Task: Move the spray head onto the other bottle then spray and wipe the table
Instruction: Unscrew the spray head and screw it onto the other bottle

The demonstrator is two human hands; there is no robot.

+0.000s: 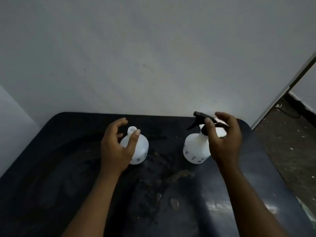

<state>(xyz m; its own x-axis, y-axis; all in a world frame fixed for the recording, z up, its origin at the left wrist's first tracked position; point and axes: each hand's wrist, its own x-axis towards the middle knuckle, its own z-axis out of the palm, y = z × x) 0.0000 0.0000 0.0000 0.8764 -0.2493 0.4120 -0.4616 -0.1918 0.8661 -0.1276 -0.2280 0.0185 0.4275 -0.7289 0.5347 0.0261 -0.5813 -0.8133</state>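
Observation:
Two white bottles stand upright on the dark table (68, 177). The left bottle (140, 149) has a bare open neck. The right bottle (195, 147) carries a black spray head (199, 119) whose trigger points left. My left hand (116, 144) is cupped around the left bottle with fingers spread; whether it touches the bottle is unclear. My right hand (222, 139) hovers at the spray head and collar, fingers curved and apart, and partly hides the right bottle's neck.
The table has rounded corners and stands against a pale wall (153, 57). Brownish smears and wet streaks (179, 175) mark its middle. To the right, past the table edge, lies a speckled floor (287, 142) and a door frame.

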